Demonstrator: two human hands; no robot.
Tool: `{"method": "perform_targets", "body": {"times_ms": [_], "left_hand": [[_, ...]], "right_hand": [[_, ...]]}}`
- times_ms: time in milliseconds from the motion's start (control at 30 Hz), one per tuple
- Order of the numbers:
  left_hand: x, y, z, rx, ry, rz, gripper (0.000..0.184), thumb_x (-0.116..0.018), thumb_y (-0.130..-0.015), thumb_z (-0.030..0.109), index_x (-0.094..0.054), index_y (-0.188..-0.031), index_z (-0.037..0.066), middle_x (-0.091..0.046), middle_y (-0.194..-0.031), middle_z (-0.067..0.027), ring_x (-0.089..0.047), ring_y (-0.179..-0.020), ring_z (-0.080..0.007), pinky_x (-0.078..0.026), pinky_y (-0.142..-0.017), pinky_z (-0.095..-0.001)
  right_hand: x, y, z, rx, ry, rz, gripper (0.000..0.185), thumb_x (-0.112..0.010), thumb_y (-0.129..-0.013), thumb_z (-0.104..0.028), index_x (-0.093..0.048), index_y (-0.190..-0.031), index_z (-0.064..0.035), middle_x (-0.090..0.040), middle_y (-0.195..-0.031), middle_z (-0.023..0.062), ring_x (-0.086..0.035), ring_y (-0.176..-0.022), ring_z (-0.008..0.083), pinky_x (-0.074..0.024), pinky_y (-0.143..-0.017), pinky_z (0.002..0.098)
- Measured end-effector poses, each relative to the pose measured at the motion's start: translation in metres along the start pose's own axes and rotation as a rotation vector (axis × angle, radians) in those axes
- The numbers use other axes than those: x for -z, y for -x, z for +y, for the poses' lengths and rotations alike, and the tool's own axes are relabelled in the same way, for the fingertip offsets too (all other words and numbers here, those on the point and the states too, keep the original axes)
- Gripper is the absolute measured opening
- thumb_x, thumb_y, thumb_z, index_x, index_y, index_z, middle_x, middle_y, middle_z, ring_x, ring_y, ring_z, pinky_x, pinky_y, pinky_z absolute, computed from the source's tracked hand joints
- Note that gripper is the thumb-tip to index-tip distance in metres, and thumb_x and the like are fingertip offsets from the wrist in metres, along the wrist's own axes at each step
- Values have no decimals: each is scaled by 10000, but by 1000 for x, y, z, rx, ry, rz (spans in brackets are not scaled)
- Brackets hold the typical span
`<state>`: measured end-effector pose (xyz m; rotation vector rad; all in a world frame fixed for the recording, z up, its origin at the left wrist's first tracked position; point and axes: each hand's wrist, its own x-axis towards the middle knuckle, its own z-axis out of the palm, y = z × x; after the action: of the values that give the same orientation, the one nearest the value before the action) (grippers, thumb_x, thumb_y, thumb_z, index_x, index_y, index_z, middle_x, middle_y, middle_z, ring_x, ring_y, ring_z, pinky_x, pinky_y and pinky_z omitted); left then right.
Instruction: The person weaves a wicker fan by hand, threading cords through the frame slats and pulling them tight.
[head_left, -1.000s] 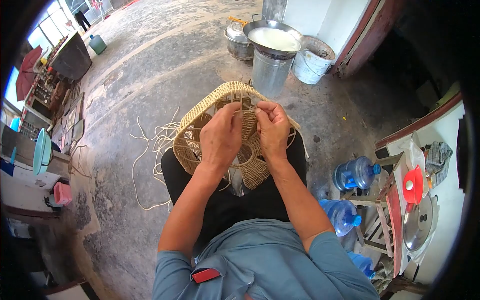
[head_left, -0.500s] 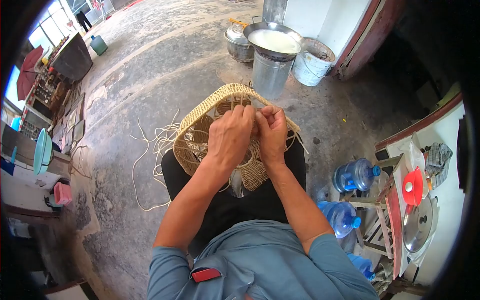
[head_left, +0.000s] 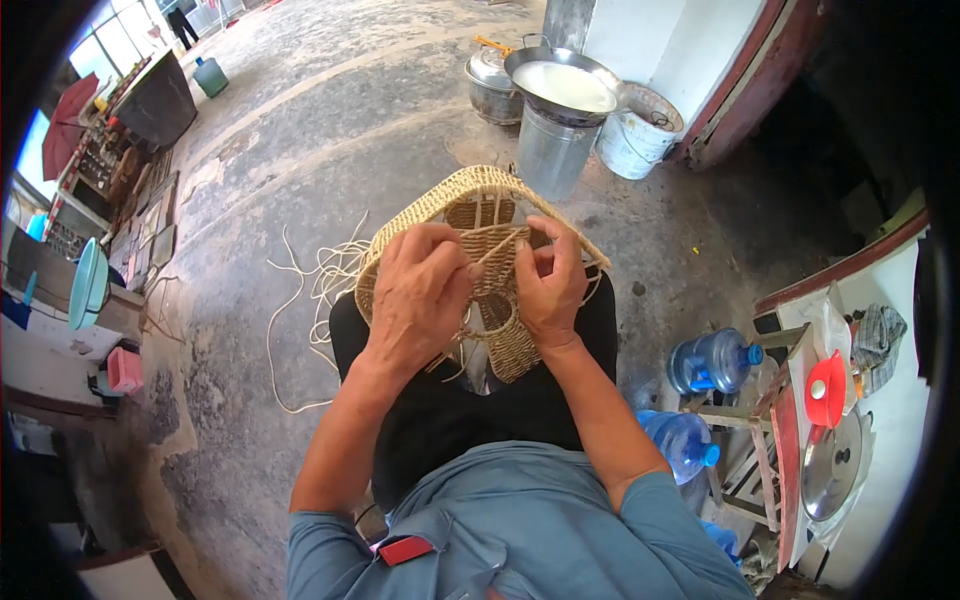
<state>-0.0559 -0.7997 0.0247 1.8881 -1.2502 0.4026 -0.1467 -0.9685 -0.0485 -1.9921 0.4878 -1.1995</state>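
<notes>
Working a pale strand of cord (head_left: 497,255) like this goes best with steady, even tension, judging by the openwork: the person would do well to pull it snug against the neighbouring rows without bending the upright ribs, and to keep it from twisting. A short grip near the weave should give finer control than a long one. The left hand (head_left: 415,292) has its thumb and forefinger pinched on the strand, the other fingers curled in loosely. The right hand (head_left: 550,285) is half closed, thumb and bent forefinger near each other by the strand's upper end; whether they press on it, one cannot tell. Beneath both hands, the woven cord basket (head_left: 425,203) rests on the black-trousered lap (head_left: 350,335), and loose cords (head_left: 325,285) trail on the concrete floor (head_left: 230,340) beside it.
</notes>
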Motion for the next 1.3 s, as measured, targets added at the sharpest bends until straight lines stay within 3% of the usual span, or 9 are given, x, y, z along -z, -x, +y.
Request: {"method": "perform_targets", "body": {"times_ms": [133,167,267,433,633,733,833,1067,1300], "left_hand": [[33,8,-5,275,261,-171,158,-746,-1028,167,-706,-993,18,-699,-954,-64,-676,-924,-227,-518,-822,-382],[42,9,-2,469,420,-205,230,-685,-1092,215,-690,-951,34,-638,-819,8,-631,-813,-128,-484,-723,-299],[61,20,-20,663,745,-195,277,-644,-1128,243,-664,-903,83,-591,-771,47,-558,-697,-68,-436,-638,-251],[75,18,-39,768,1218,-14,297,-595,-1177,336,-635,-979,118,-345,-641,122,-307,-545,-29,-298,-558,-256],[76,-41,-40,755,1478,157,326,-600,-1173,295,-724,-1285,14,-388,-648,120,-348,-531,-31,-327,-557,-241],[71,-83,-30,612,1321,65,403,-626,-1158,282,-704,-1427,-8,-540,-685,89,-445,-552,-36,-397,-583,-221],[51,-117,-9,519,1169,16,413,-662,-1137,292,-732,-1408,-12,-681,-765,28,-533,-581,-48,-474,-634,-208],[34,-126,27,355,920,-340,419,-697,-1107,325,-772,-1328,-23,-783,-870,-76,-646,-659,-97,-522,-617,-243],[39,-52,11,582,958,-186,367,-593,-1152,262,-699,-1372,-12,-803,-1026,-106,-729,-796,-142,-562,-705,-287]], "right_hand": [[2,-6,3,250,129,8,318,-776,-966,-35,-779,-1272,-122,-718,-1272,47,-673,-835,175,-575,-746,314],[2,-7,7,342,170,12,325,-784,-963,-40,-792,-1273,-135,-717,-1284,41,-676,-866,179,-576,-766,316],[5,-8,4,362,237,-50,368,-802,-949,-57,-814,-1305,-151,-712,-1310,35,-678,-937,207,-575,-819,331],[5,-7,4,513,319,-119,556,-803,-953,-126,-710,-1501,-139,-694,-1359,69,-715,-1029,261,-599,-887,375],[9,-1,0,518,468,-321,816,-803,-968,-275,-474,-1681,-56,-559,-1520,188,-729,-1113,322,-621,-923,402],[10,1,-9,508,572,-397,923,-804,-969,-351,-385,-1708,8,-502,-1559,236,-726,-1116,335,-625,-917,404],[10,0,-16,491,632,-448,982,-810,-964,-396,-349,-1709,48,-480,-1564,263,-722,-1114,342,-625,-918,413],[11,-7,-21,486,682,-503,969,-813,-964,-426,-374,-1688,44,-479,-1555,263,-714,-1099,363,-628,-925,438],[6,-10,-18,356,421,-471,726,-803,-985,-354,-512,-1574,-46,-507,-1483,222,-718,-1136,403,-631,-915,481]]}}
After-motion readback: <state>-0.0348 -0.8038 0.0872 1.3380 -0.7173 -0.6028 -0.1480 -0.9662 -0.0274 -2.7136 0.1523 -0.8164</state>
